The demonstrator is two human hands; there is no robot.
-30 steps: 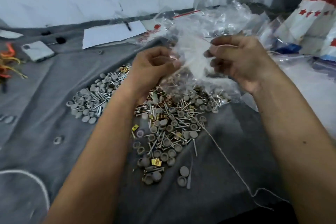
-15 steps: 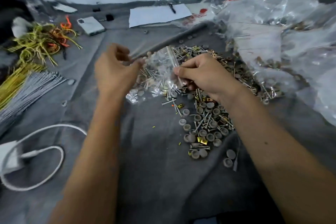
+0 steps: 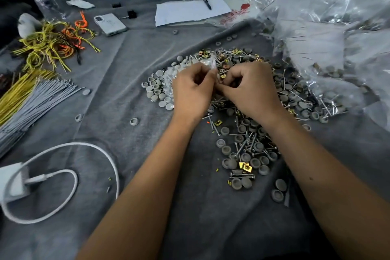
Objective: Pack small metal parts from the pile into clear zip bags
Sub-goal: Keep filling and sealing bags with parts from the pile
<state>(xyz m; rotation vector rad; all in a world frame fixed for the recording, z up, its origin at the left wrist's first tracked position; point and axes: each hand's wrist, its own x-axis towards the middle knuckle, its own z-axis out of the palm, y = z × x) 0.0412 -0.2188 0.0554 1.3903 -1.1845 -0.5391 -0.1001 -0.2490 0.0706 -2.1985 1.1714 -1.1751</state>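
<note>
My left hand (image 3: 193, 91) and right hand (image 3: 251, 91) meet over the pile of parts (image 3: 247, 133), fingers curled, pinching a small clear bag (image 3: 212, 64). My hands hide most of the bag; only its top edge shows.

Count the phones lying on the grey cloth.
1. The phone lies face down at the far left of the cloth, beside the yellow and orange wires. Others could be hidden under the plastic bags at right.
</note>
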